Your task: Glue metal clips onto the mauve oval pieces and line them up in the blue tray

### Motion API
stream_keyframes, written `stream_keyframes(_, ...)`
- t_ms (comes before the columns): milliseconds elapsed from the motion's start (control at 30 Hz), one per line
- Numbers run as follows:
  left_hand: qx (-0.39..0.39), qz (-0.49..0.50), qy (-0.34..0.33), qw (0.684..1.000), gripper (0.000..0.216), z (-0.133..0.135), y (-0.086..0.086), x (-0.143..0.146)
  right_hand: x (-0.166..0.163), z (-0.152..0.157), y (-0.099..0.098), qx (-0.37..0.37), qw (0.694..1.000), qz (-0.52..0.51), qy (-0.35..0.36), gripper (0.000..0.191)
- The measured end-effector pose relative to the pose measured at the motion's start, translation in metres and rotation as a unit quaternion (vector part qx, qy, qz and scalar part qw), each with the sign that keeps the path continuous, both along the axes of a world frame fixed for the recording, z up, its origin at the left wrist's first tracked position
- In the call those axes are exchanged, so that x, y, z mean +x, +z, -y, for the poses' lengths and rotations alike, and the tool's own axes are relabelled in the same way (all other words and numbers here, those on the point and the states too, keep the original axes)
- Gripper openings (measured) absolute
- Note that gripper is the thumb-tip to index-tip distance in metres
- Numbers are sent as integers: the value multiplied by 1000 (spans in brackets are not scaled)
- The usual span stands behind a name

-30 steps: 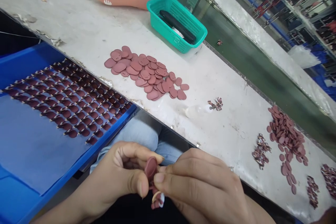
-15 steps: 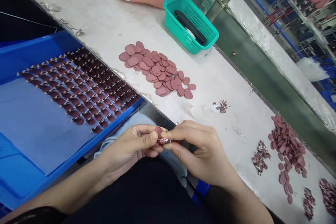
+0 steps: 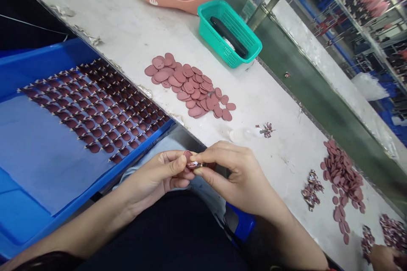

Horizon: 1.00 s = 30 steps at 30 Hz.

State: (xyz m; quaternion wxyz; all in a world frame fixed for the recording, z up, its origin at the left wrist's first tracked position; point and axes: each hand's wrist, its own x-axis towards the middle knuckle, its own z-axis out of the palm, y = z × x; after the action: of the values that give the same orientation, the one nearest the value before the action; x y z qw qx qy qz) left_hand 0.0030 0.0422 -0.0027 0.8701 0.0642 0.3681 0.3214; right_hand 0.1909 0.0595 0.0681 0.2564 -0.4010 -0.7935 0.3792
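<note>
Over the table's near edge, my left hand [image 3: 165,171] is closed on a small maroon oval disc [image 3: 188,156], pinched between thumb and fingers. Opposite it, my right hand [image 3: 235,171] pinches a small dark red and white piece [image 3: 195,164] by thumb and forefinger. Disc and piece touch; whether they are joined I cannot tell. Beyond my hands lies a loose pile of flat maroon oval discs [image 3: 193,87], some with small holes. On the left, rows of assembled maroon pieces [image 3: 92,125] rest on a pale blue sheet in a blue crate [image 3: 28,61].
A green basket [image 3: 210,40] holding a long black object stands near an orange fan [image 3: 178,5]. To the right are a small cluster of bits [image 3: 267,130], another disc pile [image 3: 345,173] and dark red-white pieces [image 3: 312,189]. Another person's hand [image 3: 383,257] reaches in at bottom right.
My hands have shifted slightly left and up, still holding the disc and the small piece together. Another person's hand has come in at the bottom right corner.
</note>
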Motion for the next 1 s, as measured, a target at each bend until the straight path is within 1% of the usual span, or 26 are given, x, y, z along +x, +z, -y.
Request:
stream_keyframes(67,-11,20,9,1000,33,0,-3,-1,1,0,1,-2,1000,7,0,30)
stream_keyframes(133,-29,38,20,999,29,0,-5,-2,3,2,2,8,1000,1,-23,40)
stream_keyframes(167,-42,44,26,998,27,-1,-5,-3,4,3,2,16,999,-4,-41,40)
stream_keyframes(233,-67,57,38,995,24,-2,-6,-4,3,4,-1,24,997,-12,-74,29)
stream_keyframes(267,-75,65,40,994,24,-3,-5,-4,3,5,-2,23,996,-17,-86,25)
stream_keyframes(333,-79,78,45,993,26,-3,-5,-4,0,6,-6,9,995,-26,-99,22)
stream_keyframes(500,-48,75,43,995,33,-2,-1,-4,-7,7,-10,-30,993,-25,-111,25)
stream_keyframes(633,-18,60,26,998,28,0,-2,-5,-9,8,-6,-29,994,-31,-104,23)
stream_keyframes(733,8,41,13,999,30,-1,-3,-6,-10,9,-6,-24,993,-40,-104,18)
stream_keyframes(800,36,29,-8,999,39,-1,-2,-6,-12,11,-8,7,992,-51,-115,17)
stream_keyframes(867,75,-4,2,997,53,0,2,-4,-14,14,-13,77,986,-53,-141,15)
stream_keyframes(900,94,-39,29,994,55,1,4,-3,-16,15,-16,123,979,-47,-157,14)
stream_keyframes(933,112,-85,71,987,54,2,6,-3,-18,16,-21,176,968,-35,-173,13)
stream_keyframes(1000,151,-181,154,960,42,4,10,-1,-22,17,-31,282,939,4,-198,13)
